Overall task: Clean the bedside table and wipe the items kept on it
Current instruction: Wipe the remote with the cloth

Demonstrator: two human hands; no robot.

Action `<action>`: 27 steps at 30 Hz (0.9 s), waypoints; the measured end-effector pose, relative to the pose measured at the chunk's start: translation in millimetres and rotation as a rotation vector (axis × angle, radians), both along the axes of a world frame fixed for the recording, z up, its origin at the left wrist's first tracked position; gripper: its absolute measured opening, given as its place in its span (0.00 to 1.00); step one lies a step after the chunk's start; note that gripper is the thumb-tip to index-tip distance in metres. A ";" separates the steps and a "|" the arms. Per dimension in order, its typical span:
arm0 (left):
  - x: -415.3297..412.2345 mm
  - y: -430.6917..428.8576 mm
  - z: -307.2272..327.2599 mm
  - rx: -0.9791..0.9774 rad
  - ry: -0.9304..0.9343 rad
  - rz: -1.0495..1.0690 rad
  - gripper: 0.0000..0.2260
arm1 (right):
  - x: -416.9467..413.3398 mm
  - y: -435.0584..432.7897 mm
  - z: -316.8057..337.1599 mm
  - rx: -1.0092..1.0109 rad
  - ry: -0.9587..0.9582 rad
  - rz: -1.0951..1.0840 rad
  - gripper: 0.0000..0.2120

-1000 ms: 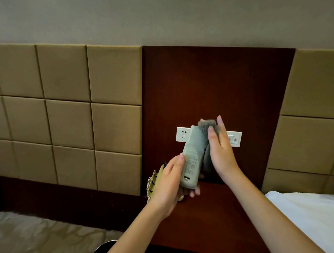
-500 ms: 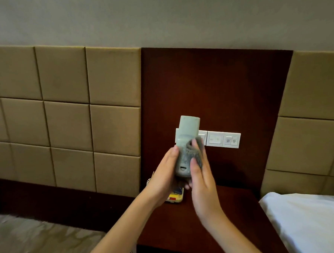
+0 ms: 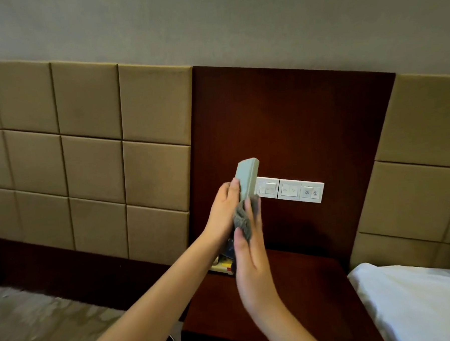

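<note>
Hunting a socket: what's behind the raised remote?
A white switch panel on the dark wood board; three plates show. Its left end is covered by the remote.

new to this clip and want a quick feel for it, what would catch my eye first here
First, the pale green remote, held upright at centre by the left hand while the right hand holds a grey cloth against its lower end. Just behind it, a white switch strip stands out on the dark wood panel. White bedding shows bright at lower right, beside the dark bedside table.
</note>
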State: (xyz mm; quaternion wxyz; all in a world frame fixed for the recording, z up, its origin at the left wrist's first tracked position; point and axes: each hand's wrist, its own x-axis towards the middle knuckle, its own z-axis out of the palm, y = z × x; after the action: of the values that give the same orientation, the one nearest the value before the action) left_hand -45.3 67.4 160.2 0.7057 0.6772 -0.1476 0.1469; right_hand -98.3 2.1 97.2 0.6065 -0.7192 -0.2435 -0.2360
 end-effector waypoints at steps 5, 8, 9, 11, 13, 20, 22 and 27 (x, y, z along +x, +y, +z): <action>-8.0 -0.7 -5.7 -0.057 -0.071 -0.125 0.14 | 9.7 -5.5 10.9 -0.068 -0.050 -0.079 0.22; -14.5 -3.0 -15.5 -0.043 -0.131 -0.026 0.13 | 25.0 -13.5 39.5 -0.001 -0.086 -0.078 0.23; -16.0 -3.8 -18.5 -0.050 -0.113 -0.008 0.13 | 32.0 -18.2 49.4 0.021 -0.076 -0.082 0.22; -21.8 -7.9 -23.0 -0.050 0.011 -0.046 0.15 | 44.9 -28.1 66.8 0.032 -0.031 -0.091 0.24; -24.7 -10.1 -23.2 -0.134 0.189 -0.129 0.18 | 53.7 -32.8 74.6 0.000 0.023 -0.088 0.25; -7.9 6.7 -7.3 -0.352 0.304 -0.262 0.27 | 38.4 -16.7 52.6 -0.087 0.092 0.068 0.20; -3.5 13.2 -7.6 -0.444 0.253 -0.303 0.30 | 32.1 -12.7 48.4 -0.095 0.057 0.103 0.19; 12.2 38.4 -4.4 -0.590 0.312 -0.257 0.44 | 23.0 -11.7 34.2 -0.104 0.064 0.176 0.19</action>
State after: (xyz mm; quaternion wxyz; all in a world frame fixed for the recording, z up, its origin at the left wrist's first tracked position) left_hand -33.1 105.8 155.8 0.8976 0.4345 -0.0732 -0.0119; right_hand -75.3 -9.6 131.4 0.5940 -0.7329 -0.2980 -0.1457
